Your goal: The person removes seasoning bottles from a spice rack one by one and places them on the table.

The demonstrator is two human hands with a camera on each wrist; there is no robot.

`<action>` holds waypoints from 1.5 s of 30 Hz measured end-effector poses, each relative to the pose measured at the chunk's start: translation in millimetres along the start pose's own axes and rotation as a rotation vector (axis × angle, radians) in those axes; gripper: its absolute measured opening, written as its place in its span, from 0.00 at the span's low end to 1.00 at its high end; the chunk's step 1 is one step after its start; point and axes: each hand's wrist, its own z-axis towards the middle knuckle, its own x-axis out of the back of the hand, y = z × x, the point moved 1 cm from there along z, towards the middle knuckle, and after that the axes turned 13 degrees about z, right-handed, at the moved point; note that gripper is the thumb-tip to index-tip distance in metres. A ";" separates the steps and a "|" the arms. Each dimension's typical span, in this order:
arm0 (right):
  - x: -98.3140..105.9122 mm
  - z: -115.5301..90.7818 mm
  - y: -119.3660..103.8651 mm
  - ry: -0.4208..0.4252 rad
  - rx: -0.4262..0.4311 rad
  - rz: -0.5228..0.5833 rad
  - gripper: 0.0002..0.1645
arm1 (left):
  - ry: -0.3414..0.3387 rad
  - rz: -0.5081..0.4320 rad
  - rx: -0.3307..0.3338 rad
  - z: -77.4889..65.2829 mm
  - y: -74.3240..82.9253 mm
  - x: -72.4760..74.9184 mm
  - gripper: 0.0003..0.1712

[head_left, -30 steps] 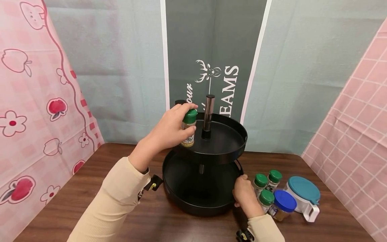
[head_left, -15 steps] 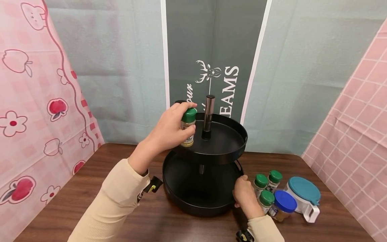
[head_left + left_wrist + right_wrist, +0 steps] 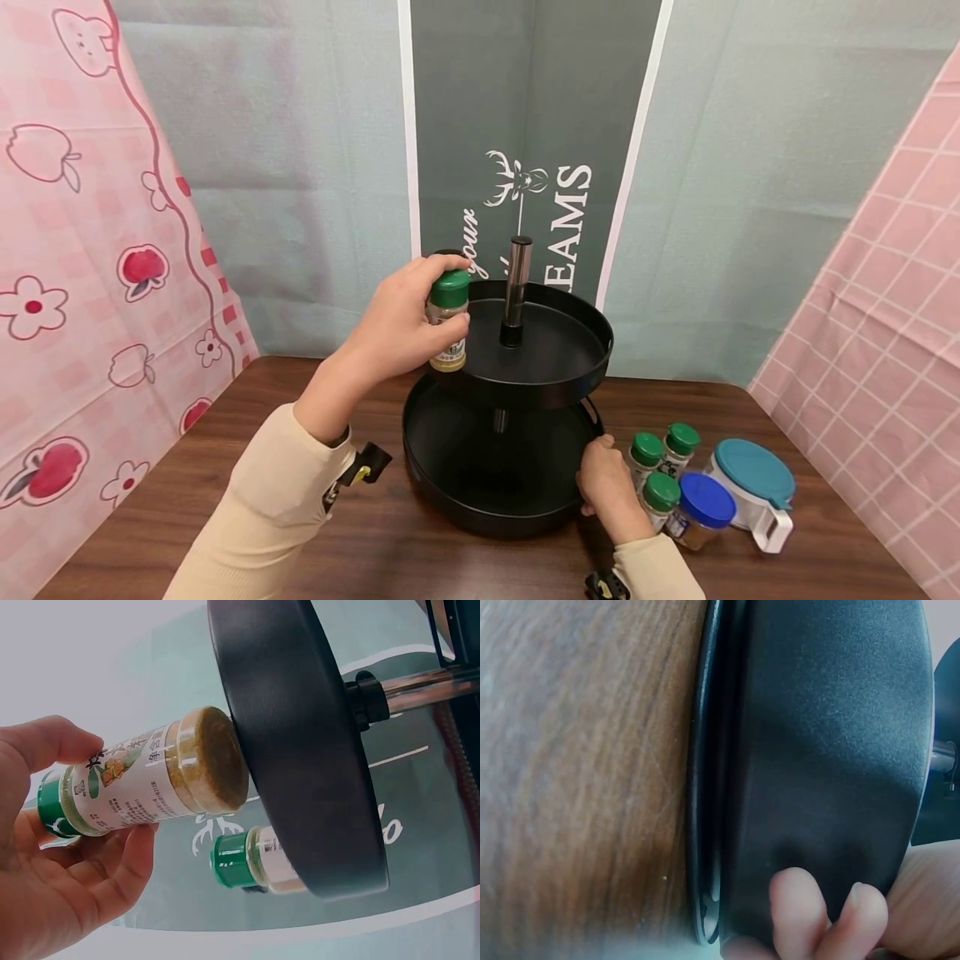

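In the head view my left hand (image 3: pixel 397 321) grips a green-capped spice jar (image 3: pixel 450 321) upright at the left rim of the upper tray (image 3: pixel 540 387). The left wrist view shows the jar (image 3: pixel 142 776) with a printed label and yellowish-brown contents, its base right at the tray's outer wall (image 3: pixel 300 750). Another green-capped jar (image 3: pixel 259 859) shows beyond that wall. My right hand (image 3: pixel 607 479) holds the right side of the lower black tray (image 3: pixel 480 521). In the right wrist view its fingertips (image 3: pixel 799 900) lie against the tray's side.
A metal post (image 3: pixel 517 279) rises through the two-tier stand. To the right are several green-capped jars (image 3: pixel 662 492), a blue-lidded jar (image 3: pixel 705 504) and a white container with a teal lid (image 3: pixel 752 468). Fabric backdrops surround the wooden table (image 3: pixel 315 533).
My left hand has moved left with the spice jar, from over the upper tray to its left rim. The right hand and the stand look the same.
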 end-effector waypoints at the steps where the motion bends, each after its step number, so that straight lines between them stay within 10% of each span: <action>1: 0.1 0.1 0.0 0.001 -0.001 0.000 0.28 | -0.001 -0.001 0.001 -1.0 -0.7 1.1 0.27; 23: -1.0 3.1 -0.6 -0.008 -0.016 0.013 0.27 | -0.038 0.035 0.032 -30.3 -19.8 15.6 0.26; 45: 0.8 1.6 0.0 -0.080 -0.063 0.034 0.33 | -0.281 0.094 0.131 -54.2 -54.9 3.1 0.21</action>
